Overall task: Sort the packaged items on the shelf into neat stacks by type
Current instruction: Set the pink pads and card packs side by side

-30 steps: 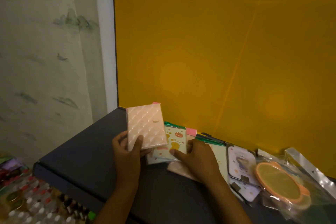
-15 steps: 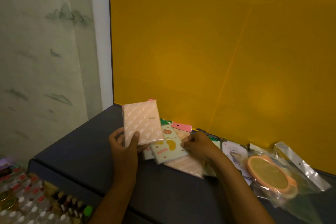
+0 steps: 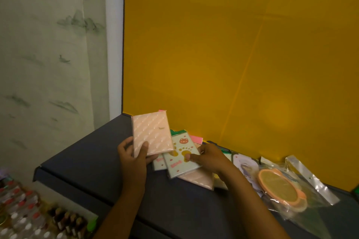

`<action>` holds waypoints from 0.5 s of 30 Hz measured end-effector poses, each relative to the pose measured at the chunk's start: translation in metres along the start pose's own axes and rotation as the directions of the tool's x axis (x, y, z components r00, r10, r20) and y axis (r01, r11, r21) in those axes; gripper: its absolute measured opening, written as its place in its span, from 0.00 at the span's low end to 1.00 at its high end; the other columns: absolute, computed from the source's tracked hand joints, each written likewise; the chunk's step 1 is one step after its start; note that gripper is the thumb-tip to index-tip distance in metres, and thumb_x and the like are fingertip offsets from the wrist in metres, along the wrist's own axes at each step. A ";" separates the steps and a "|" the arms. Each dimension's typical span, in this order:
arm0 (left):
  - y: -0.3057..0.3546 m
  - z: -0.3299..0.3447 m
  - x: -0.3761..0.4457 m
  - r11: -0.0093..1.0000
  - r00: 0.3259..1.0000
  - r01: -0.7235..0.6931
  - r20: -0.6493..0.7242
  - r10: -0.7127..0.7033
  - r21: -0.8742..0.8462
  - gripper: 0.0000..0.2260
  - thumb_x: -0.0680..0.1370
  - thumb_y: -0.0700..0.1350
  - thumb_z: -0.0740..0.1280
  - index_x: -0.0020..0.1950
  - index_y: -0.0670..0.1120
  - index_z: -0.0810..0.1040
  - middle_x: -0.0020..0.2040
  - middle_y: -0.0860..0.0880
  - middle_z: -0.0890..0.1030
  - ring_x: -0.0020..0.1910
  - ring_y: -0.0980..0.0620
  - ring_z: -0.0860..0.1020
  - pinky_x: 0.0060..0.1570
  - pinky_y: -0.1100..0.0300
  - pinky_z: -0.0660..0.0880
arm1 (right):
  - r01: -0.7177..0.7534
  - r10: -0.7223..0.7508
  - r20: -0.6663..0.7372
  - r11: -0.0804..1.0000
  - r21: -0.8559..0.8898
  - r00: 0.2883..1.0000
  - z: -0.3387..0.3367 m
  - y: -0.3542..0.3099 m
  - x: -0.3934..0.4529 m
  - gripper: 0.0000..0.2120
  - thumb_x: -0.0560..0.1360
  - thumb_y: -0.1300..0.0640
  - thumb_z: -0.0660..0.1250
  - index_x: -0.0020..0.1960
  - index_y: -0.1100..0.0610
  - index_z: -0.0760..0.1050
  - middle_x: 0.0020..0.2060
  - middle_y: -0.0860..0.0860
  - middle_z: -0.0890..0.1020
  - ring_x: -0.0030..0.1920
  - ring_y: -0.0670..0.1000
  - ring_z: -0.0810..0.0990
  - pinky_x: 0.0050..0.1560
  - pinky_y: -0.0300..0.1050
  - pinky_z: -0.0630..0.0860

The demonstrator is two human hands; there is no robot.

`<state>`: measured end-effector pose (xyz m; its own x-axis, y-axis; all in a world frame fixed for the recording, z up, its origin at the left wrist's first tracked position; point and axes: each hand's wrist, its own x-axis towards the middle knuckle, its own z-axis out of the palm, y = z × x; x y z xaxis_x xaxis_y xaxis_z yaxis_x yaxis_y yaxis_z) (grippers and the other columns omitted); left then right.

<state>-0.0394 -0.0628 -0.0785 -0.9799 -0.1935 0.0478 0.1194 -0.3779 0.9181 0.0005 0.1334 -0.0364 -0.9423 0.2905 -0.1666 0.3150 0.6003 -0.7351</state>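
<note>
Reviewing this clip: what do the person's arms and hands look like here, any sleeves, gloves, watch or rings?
Both forearms are bare right down to the bottom edge of the picture: no sleeves show. The left hand and the right hand wear no gloves. No watch, bracelet or ring shows, though the light is dim.

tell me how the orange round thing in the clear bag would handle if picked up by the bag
The clear bag looks loose and crinkled, so it would probably flop and feel slippery. The orange round item inside seems rigid and flat, so it would likely slide to the bag's low end rather than roll.
</note>
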 end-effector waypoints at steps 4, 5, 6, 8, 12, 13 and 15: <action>0.005 -0.002 -0.009 0.999 0.998 -0.020 0.066 0.018 0.030 0.22 0.77 0.41 0.67 0.69 0.51 0.64 0.70 0.46 0.69 0.59 0.48 0.75 0.32 0.63 0.81 | 0.061 -0.039 -0.083 0.956 0.287 0.996 -0.017 0.012 -0.023 0.12 0.76 0.52 0.71 0.54 0.60 0.77 0.45 0.52 0.86 0.45 0.52 0.86 0.38 0.47 0.80; 0.007 -0.002 -0.014 0.999 0.997 -0.023 0.077 0.019 0.049 0.22 0.77 0.41 0.67 0.68 0.51 0.65 0.70 0.45 0.68 0.61 0.46 0.74 0.32 0.64 0.80 | 0.084 -0.050 -0.109 0.938 0.337 0.993 -0.023 0.015 -0.031 0.13 0.76 0.53 0.70 0.55 0.61 0.77 0.44 0.52 0.87 0.44 0.51 0.86 0.37 0.45 0.81; 0.009 -0.001 -0.019 0.997 0.996 -0.025 0.085 0.019 0.070 0.21 0.77 0.40 0.67 0.68 0.51 0.66 0.71 0.46 0.68 0.62 0.45 0.73 0.31 0.66 0.79 | 0.103 -0.053 -0.139 0.916 0.387 0.989 -0.028 0.019 -0.040 0.13 0.77 0.53 0.70 0.55 0.61 0.76 0.45 0.53 0.87 0.43 0.50 0.86 0.35 0.43 0.81; 0.015 0.004 -0.033 0.993 0.994 -0.042 0.110 0.030 0.110 0.17 0.77 0.39 0.66 0.65 0.50 0.69 0.71 0.47 0.67 0.64 0.47 0.70 0.30 0.67 0.78 | 0.132 -0.037 -0.204 0.871 0.474 0.978 -0.040 0.030 -0.059 0.12 0.77 0.54 0.69 0.56 0.60 0.75 0.47 0.55 0.86 0.42 0.49 0.86 0.32 0.39 0.79; 0.031 0.025 -0.071 0.990 0.984 -0.060 0.177 0.036 0.131 0.14 0.78 0.39 0.64 0.62 0.52 0.71 0.68 0.50 0.67 0.63 0.48 0.68 0.30 0.68 0.76 | 0.169 0.006 -0.264 0.754 0.635 0.964 -0.067 0.063 -0.098 0.08 0.79 0.59 0.66 0.58 0.57 0.74 0.49 0.54 0.86 0.48 0.55 0.86 0.49 0.57 0.82; 0.032 0.032 -0.081 0.993 0.980 -0.059 0.198 0.037 0.107 0.14 0.78 0.38 0.64 0.62 0.51 0.71 0.66 0.51 0.67 0.62 0.49 0.68 0.29 0.69 0.77 | 0.184 0.017 -0.283 0.722 0.667 0.959 -0.075 0.072 -0.108 0.08 0.79 0.61 0.65 0.58 0.58 0.75 0.50 0.55 0.86 0.49 0.57 0.86 0.50 0.58 0.82; 0.033 0.045 -0.105 0.997 0.967 -0.058 0.251 0.042 0.059 0.14 0.79 0.38 0.63 0.63 0.50 0.73 0.65 0.52 0.68 0.61 0.49 0.70 0.31 0.66 0.79 | 0.218 0.049 -0.352 0.704 0.676 0.935 -0.092 0.089 -0.133 0.09 0.79 0.63 0.65 0.58 0.57 0.75 0.52 0.54 0.86 0.50 0.56 0.86 0.47 0.55 0.83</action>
<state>0.0602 -0.0145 -0.0361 -0.9828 0.0243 0.1831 0.1666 -0.3120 0.9354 0.1644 0.2174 -0.0192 -0.8253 0.5633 0.0394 -0.0602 -0.0183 -0.9980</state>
